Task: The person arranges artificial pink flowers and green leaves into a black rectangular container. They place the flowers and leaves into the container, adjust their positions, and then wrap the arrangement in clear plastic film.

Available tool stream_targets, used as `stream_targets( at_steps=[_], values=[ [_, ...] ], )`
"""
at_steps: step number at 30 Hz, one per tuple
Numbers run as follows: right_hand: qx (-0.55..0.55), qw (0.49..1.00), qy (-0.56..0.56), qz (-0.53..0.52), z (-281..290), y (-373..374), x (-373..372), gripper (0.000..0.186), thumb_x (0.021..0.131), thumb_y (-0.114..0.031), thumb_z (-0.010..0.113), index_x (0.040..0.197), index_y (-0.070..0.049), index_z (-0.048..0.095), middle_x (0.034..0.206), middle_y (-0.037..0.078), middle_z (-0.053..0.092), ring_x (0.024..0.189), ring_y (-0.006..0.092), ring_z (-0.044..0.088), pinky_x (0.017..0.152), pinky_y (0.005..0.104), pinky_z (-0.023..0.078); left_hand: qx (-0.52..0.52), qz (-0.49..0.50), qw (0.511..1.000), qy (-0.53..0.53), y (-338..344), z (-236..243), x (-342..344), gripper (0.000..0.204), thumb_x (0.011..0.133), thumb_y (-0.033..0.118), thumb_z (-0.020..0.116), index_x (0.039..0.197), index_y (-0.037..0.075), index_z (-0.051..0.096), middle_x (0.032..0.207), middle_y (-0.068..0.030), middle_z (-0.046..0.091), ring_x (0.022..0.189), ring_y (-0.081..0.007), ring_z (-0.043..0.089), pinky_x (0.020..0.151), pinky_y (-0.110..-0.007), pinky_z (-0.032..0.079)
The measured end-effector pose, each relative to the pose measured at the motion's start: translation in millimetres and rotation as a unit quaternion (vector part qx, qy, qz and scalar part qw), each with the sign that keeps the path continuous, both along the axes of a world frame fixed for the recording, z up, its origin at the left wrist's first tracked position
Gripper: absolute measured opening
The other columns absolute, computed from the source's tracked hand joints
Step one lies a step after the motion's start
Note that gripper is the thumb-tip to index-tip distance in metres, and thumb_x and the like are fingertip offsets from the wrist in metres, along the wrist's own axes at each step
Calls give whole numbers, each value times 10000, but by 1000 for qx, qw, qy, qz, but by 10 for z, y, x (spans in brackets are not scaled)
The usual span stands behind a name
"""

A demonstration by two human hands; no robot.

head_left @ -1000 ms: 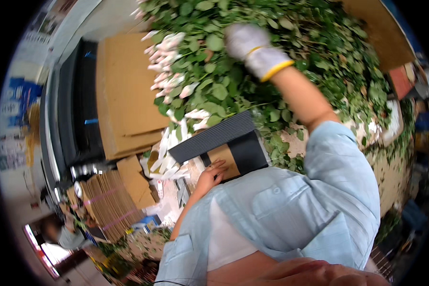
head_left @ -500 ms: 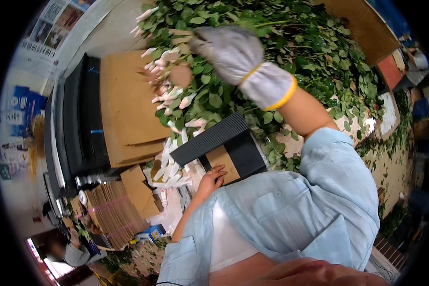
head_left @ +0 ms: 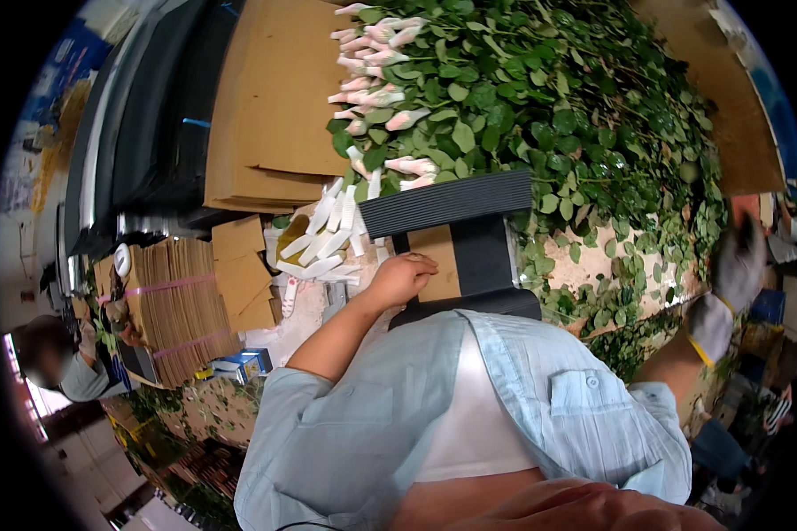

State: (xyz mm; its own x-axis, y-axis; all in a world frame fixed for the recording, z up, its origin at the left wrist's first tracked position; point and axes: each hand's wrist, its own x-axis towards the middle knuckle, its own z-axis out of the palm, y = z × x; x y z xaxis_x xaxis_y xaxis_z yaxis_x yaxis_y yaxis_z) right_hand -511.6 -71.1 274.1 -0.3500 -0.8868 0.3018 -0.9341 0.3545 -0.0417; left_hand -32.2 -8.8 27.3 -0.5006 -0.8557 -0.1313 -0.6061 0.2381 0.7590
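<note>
My bare left hand (head_left: 405, 279) rests with its fingers laid out on a brown cardboard strip (head_left: 436, 257). The strip lies on a black sheet (head_left: 478, 257) close against my body, with a ridged black flap (head_left: 452, 202) along its far side. My right hand (head_left: 740, 264), in a grey glove with a yellow-edged cuff, is out at the far right, past the leaves. Its fingers are blurred, so whether it holds anything does not show. Beyond the black sheet lies a heap of leafy flower stems (head_left: 540, 97), their pale pink buds (head_left: 381, 57) in white net sleeves.
Loose white net sleeves (head_left: 328, 234) lie left of the black sheet. Flat cardboard sheets (head_left: 279, 106) and stacked black sheets (head_left: 159, 133) stand at the left. Below them is a strapped cardboard bundle (head_left: 181, 301). Another person (head_left: 71, 363) is at the far left.
My right hand has swung from above the flower stems out to the far right. A brown bloom and stem near it are gone from the heap. My left hand stays on the cardboard strip.
</note>
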Motion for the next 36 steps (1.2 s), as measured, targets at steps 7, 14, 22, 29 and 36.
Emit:
stream_targets(
  at_steps=[7,14,22,29,36],
  values=[
    [6,932,-56,359,-820,-2404,1853,317,826,-174,663,1125,-71,646,1181,155,640,1048,342,625,908,405,523,-61,26,998,18,180,-225,-56,229,797,37,601,995,81,707,1206,-74,656,1132,-287,601,932,-366,504],
    [181,929,-34,322,-1595,-3081,2446,267,872,-126,549,1119,-40,604,1112,187,651,1053,365,627,916,432,512,-24,25,997,72,258,-327,-5,253,767,-29,610,995,52,686,1251,-111,628,1244,-293,538,960,-369,501],
    [-86,915,-50,391,-385,-3100,2070,318,909,-170,580,1222,-223,600,1012,118,697,834,250,674,742,379,551,0,36,997,62,252,-228,-47,229,777,-9,606,984,50,686,1247,-122,625,1229,-292,546,1009,-372,463],
    [169,920,9,352,-1286,-4054,2146,500,911,-242,564,1378,-122,430,1259,187,600,1114,363,598,934,437,503,-55,-13,993,101,174,-341,25,227,786,4,605,993,66,677,1241,-81,628,1248,-274,528,992,-365,476],
    [43,940,2,339,147,-3514,2547,438,853,-384,634,1179,-92,618,1073,170,677,993,333,653,866,426,524,-22,31,992,120,218,-180,-26,276,733,-54,635,1000,16,645,1071,-129,656,1202,-303,569,1047,-407,432]
  ],
)
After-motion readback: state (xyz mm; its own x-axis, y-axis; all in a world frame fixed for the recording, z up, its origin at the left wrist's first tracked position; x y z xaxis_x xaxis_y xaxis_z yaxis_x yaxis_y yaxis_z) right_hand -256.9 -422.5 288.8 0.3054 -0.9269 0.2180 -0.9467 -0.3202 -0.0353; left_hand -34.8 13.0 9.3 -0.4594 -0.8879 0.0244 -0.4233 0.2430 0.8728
